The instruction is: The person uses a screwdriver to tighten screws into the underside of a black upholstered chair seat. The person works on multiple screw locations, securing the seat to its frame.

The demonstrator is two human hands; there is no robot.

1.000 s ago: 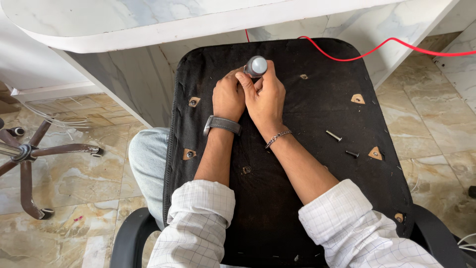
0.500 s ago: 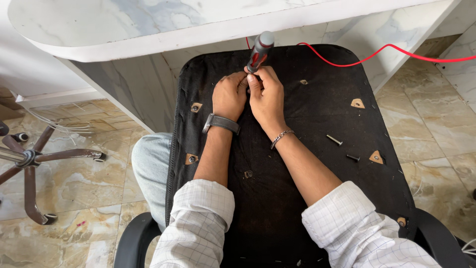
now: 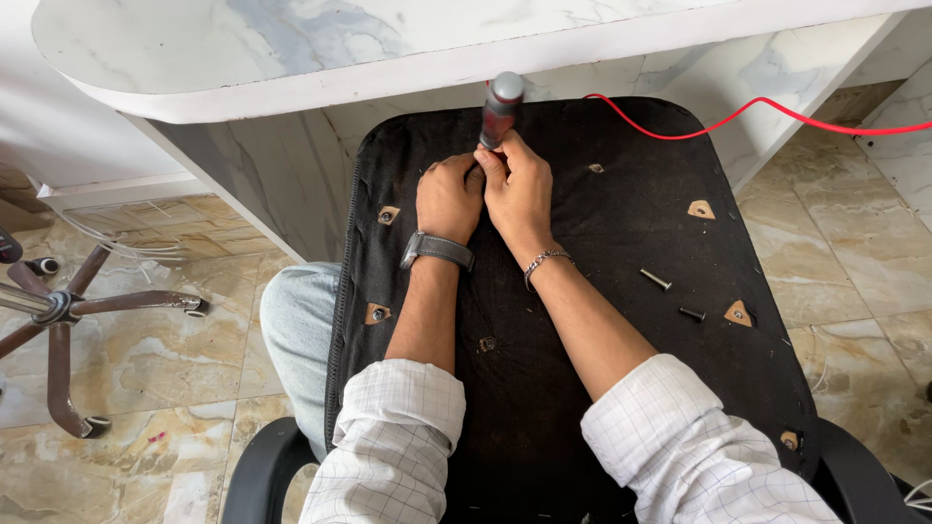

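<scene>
The screwdriver (image 3: 502, 109) now stands more upright than a moment ago, near the far edge of the black seat base (image 3: 582, 388). Right hand (image 3: 519, 189) grips its shaft; left hand (image 3: 449, 197) closes beside it, so the screwing seems under way

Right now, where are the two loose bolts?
In the head view, the two loose bolts lie on the black seat underside, to the right of the right hand's forearm, beside a triangular cut-out near the seat's right edge.
</scene>
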